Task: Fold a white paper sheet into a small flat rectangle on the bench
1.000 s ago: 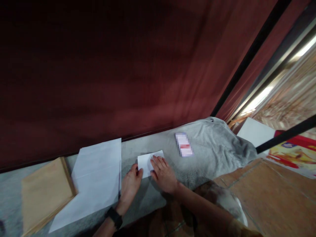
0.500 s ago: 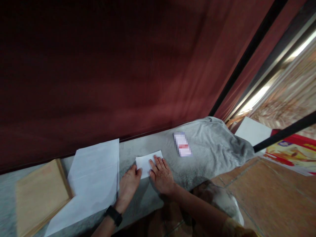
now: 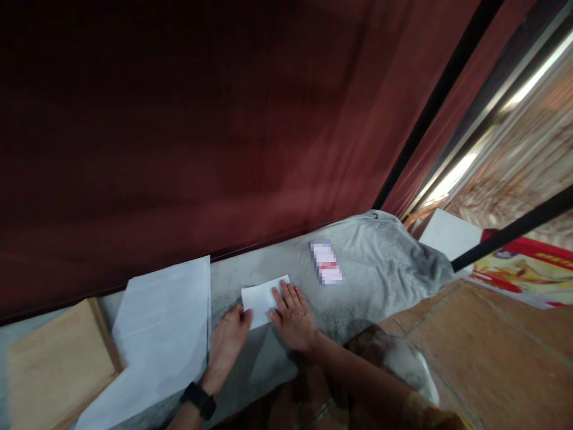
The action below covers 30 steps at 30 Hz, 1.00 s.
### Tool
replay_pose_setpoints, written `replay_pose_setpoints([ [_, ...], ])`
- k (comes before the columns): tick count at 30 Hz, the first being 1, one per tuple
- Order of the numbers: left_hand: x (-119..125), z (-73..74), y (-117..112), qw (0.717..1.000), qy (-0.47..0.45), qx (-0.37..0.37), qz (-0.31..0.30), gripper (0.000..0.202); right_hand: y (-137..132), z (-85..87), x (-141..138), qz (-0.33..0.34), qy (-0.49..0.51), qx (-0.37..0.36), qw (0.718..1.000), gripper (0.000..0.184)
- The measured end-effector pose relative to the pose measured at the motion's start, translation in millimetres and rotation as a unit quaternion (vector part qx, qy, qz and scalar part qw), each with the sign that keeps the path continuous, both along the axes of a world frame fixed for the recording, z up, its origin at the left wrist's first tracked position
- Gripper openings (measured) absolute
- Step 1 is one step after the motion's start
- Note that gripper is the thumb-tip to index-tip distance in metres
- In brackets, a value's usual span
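On cloth (image 3: 364, 263) | white paper (image 3: 259, 300) | left hand (image 3: 229, 335) at edge, grip unclear | right hand (image 3: 293, 318) spread atop

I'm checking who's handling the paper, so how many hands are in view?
2. The left hand is at the left edge of the small white paper; the right hand lies over its right part. No others show.

A small paper (image 3: 258, 303) is touched by the right hand (image 3: 293, 316) and, at its left edge, the left hand (image 3: 229, 335). Larger sheets (image 3: 163, 334) and a brown stack (image 3: 58, 367) are laid on cloth (image 3: 369, 269).
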<state>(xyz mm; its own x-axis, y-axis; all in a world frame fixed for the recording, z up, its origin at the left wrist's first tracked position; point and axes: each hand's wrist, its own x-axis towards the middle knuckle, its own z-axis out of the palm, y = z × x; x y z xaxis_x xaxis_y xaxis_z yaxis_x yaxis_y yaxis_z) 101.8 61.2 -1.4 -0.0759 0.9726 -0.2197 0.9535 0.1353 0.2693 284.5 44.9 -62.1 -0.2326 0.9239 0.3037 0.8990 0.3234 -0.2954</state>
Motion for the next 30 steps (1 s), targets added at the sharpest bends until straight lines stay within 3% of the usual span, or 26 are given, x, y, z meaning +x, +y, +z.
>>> replay_pose_setpoints([
  [11, -4.2, -11.6, -2.8, 0.999, -0.028, 0.014, 0.014, 0.020, 7.4, 8.2, 12.3, -0.016, 0.000, -0.033, 0.999, 0.062],
  [16, -13.3, -14.2, -12.2, 0.977, -0.174, 0.118, -0.021, 0.022, 17.0, 33.7, 17.8, 0.045, 0.021, -0.025, 0.998, 0.074],
  [20, -21.6, 1.0, -21.4, 0.937, -0.286, 0.194, -0.053, 0.036, 28.1, 65.3, 26.0, 0.071, 0.076, -0.025, 0.994, 0.077],
  [24, -28.3, 27.0, -24.9, 0.928, -0.310, 0.207, 0.004, 0.042, 32.3, 92.1, 36.4, 0.088, 0.125, -0.048, 0.987, 0.030],
  [26, -31.1, 39.5, -24.4, 0.925, -0.320, 0.204, 0.014, 0.045, 33.5, 100.1, 42.3, 0.098, 0.176, -0.071, 0.977, 0.021],
  [28, -32.7, 49.2, -23.8, 0.926, -0.327, 0.187, -0.001, 0.046, 36.5, 104.4, 48.5, 0.074, 0.273, -0.089, 0.955, 0.021],
  [30, -32.6, 54.8, -23.9, 0.927, -0.334, 0.170, -0.016, 0.045, 42.2, 105.6, 53.8, 0.033, 0.385, -0.111, 0.916, 0.023],
])
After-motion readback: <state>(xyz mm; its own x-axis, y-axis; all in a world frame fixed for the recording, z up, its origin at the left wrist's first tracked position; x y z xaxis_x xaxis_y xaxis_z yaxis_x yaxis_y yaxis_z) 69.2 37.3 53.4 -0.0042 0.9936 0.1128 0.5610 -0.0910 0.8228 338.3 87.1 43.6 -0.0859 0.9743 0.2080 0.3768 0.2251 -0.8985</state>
